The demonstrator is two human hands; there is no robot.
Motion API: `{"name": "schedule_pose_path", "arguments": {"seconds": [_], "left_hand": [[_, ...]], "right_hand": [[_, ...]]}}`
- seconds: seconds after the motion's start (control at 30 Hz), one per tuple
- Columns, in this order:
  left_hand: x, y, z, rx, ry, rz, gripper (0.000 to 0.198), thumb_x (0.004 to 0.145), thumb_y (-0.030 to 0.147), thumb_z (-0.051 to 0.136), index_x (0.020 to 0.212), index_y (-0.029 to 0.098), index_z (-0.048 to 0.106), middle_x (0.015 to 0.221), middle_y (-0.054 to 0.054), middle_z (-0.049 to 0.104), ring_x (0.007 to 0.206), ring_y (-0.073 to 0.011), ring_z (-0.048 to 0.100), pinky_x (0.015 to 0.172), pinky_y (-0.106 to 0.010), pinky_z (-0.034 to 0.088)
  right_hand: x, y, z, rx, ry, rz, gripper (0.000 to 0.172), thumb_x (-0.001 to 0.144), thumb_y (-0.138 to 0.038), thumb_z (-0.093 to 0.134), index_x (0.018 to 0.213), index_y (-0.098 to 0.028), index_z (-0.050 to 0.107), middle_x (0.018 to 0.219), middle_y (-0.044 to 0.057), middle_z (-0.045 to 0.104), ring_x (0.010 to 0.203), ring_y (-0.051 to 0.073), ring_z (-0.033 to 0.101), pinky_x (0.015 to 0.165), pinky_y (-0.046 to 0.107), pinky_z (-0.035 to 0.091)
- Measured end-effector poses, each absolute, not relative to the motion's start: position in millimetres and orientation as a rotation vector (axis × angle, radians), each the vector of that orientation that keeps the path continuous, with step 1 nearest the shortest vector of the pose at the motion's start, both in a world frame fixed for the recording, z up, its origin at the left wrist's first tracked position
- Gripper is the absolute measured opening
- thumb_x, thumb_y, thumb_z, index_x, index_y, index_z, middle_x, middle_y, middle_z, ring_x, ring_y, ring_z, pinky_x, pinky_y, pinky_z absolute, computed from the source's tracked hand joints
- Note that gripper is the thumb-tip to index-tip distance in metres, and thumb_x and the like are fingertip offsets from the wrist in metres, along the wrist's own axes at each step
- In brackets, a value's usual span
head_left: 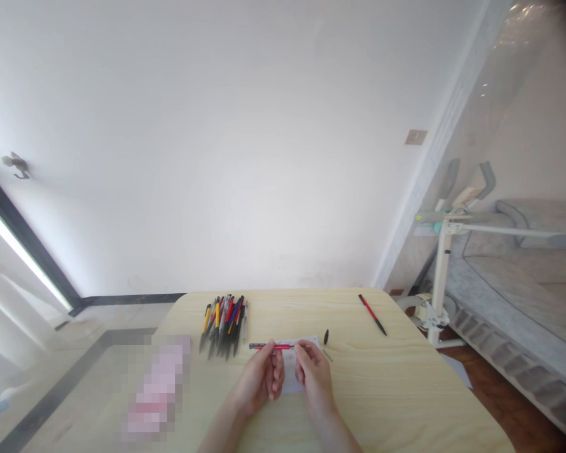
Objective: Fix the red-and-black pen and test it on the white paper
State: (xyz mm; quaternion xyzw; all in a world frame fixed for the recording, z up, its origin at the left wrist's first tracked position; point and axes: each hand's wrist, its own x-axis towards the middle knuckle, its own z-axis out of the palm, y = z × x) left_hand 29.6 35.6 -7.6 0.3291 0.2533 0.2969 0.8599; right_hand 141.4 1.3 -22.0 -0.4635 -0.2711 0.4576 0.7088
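Both my hands meet over a light wooden table (405, 390). My left hand (263, 377) pinches a red pen (270, 346) with a black grip, held level and pointing left. My right hand (314, 371) is closed at the pen's right end, fingers curled on it. Under the hands lies a small white sheet of paper (290, 374). A small black pen part (326, 336) rests just right of the hands, with a thin dark piece (328, 356) beside it.
A heap of several pens (224, 321), yellow, red, blue and black, lies left of the hands. One red and black pen (372, 314) lies alone at the far right. A white stand (441, 277) and a grey sofa (523, 277) are to the right.
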Motion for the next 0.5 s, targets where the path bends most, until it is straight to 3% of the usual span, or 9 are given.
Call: {"name": "schedule_pose_path", "arguments": {"seconds": [0.5], "left_hand": [[28.8,35.3,-12.0,0.688,0.549,0.633,0.039,0.079,0.053,0.044,0.064,0.017,0.047,0.044,0.006,0.043,0.029,-0.0060,0.036,0.024,-0.016,0.019]], "right_hand": [[142.5,1.4,-23.1,-1.065,-0.608,1.004,0.033,0.063,-0.044,0.069,0.075,-0.014,0.061,0.042,-0.009,0.039,0.032,0.004,0.028,0.032,0.017,0.019]]}}
